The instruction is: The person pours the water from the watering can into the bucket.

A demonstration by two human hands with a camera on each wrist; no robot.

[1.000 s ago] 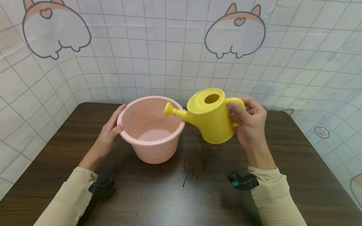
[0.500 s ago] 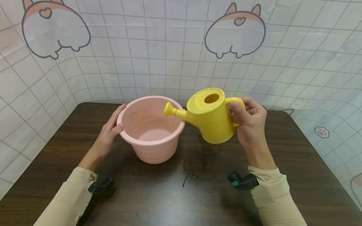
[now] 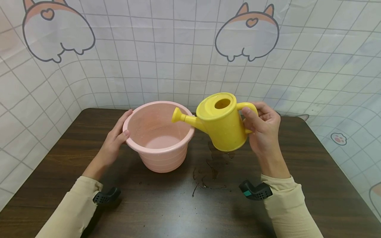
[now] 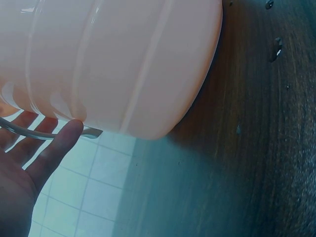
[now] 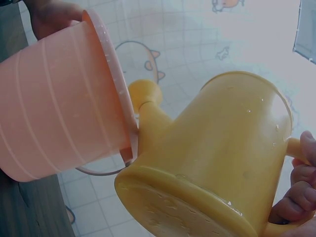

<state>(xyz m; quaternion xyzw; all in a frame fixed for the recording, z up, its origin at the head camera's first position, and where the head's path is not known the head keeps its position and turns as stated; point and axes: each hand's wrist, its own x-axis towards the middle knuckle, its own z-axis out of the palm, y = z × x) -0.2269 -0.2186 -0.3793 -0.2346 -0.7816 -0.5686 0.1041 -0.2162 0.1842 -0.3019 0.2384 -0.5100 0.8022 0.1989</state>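
My left hand (image 3: 111,142) holds the left rim of a pink plastic bucket (image 3: 163,158) on the table; in the left wrist view, fingers (image 4: 61,145) touch its outer wall beside the thin bail handle (image 4: 29,132). In my right hand (image 3: 265,132) is a yellow watering can (image 3: 224,129), gripped by its looped handle. The can hangs above the table, tilted left, its spout (image 3: 191,121) reaching over the bucket's right rim. From the right wrist, droplets show on the can's wet base (image 5: 177,212). No stream of water is visible from the spout.
The dark wooden table (image 3: 166,211) has water drops and a small wet patch (image 3: 211,170) right of the bucket. A white gridded curtain (image 3: 154,66) with cartoon animals hangs close behind and at both sides.
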